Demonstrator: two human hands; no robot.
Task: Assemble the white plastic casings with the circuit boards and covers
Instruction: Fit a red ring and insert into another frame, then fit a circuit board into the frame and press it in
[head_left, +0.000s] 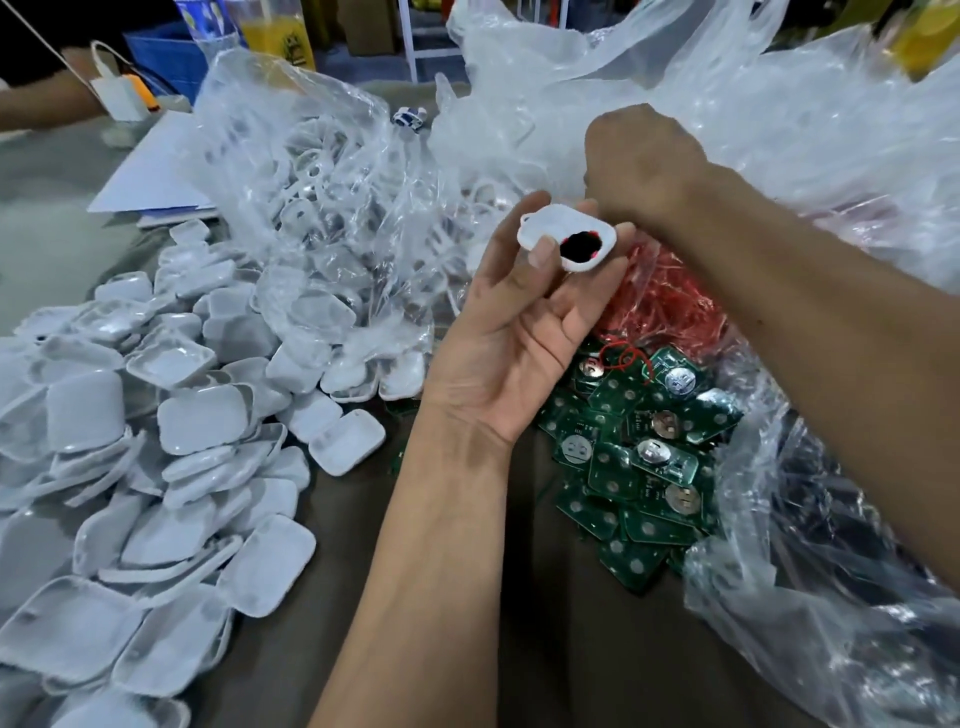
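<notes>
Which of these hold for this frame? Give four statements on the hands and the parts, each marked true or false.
1. The left hand holds a white casing. True.
2. The green circuit boards lie left of the loose white casings. False: they lie to the right.
3. The right hand reaches among the clear plastic bags. True.
4. The right hand rests on the circuit boards. False: it is beyond them, up by the bags.

Two hands (524, 322), one held casing (566, 236), many loose casings (202, 415), many circuit boards (649, 467)
</notes>
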